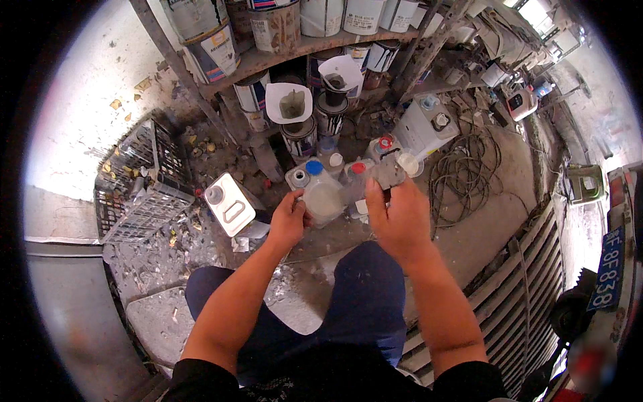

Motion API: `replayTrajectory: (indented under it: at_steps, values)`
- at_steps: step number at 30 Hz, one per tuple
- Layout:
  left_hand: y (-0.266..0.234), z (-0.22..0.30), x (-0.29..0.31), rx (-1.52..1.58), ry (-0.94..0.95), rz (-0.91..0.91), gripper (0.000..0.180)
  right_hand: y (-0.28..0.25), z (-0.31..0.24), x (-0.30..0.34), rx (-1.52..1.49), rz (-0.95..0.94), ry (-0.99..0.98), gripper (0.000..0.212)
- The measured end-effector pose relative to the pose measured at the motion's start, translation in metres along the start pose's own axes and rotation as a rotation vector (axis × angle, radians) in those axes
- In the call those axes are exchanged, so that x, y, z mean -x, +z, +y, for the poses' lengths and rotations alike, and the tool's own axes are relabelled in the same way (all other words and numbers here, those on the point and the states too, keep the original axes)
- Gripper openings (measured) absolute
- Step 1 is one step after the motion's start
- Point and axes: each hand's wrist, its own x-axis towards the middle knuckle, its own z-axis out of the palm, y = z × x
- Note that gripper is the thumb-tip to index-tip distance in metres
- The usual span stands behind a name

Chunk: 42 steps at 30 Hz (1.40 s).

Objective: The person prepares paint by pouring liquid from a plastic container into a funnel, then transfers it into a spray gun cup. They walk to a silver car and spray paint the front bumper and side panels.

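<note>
My left hand (pixel 289 220) is closed, its fingertips at the rim of a translucent plastic cup (pixel 325 204) with a pale bottom. My right hand (pixel 403 218) grips a grey, grimy container-like thing (pixel 388 173), raised and tilted beside the cup; its exact kind is unclear. Just beyond the cup stands a jug with a blue cap (pixel 314 167). Bottles with red caps, one cap (pixel 385 142) farther back, stand behind my right hand. A small white-capped bottle (pixel 336 159) is between them.
A white-topped metal can (pixel 231 206) stands left, beside a black plastic crate (pixel 144 187). Paint tins (pixel 276 30) fill the shelf ahead; paper funnels (pixel 289 102) sit on tins below. Right are a large white jug (pixel 426 124), coiled cable (pixel 465 171) and a slatted grate (pixel 516 288).
</note>
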Motion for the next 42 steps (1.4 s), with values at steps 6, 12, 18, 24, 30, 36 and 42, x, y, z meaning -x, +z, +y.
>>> replayTrajectory:
  at_steps: [6, 12, 18, 24, 30, 36, 42]
  values:
    - [0.0, -0.003, 0.001, 0.04, -0.019, 0.013, 0.034, -0.012, -0.018, -0.002, -0.048, 0.01, 0.031, 0.02]
    - [0.0, -0.007, 0.0, 0.066, 0.001, 0.003, 0.033, -0.027, -0.021, -0.019, -0.055, -0.044, -0.102, 0.02]
    - [0.002, -0.001, 0.003, 0.086, 0.0, -0.008, 0.033, -0.01, -0.006, -0.005, 0.004, -0.145, 0.11, 0.025]
    - [0.002, -0.005, 0.002, 0.101, 0.019, -0.005, 0.033, -0.001, -0.011, 0.006, -0.034, -0.019, 0.104, 0.022]
    - [0.003, -0.006, 0.001, 0.112, -0.013, 0.005, 0.033, -0.022, -0.023, -0.012, -0.063, 0.022, -0.091, 0.021]
    - [0.002, -0.005, 0.002, 0.089, -0.013, -0.003, 0.037, -0.015, -0.012, -0.01, 0.026, -0.124, 0.007, 0.025]
    - [0.001, -0.006, 0.002, 0.047, 0.015, -0.016, 0.037, 0.006, -0.01, 0.01, 0.0, -0.032, 0.117, 0.026]
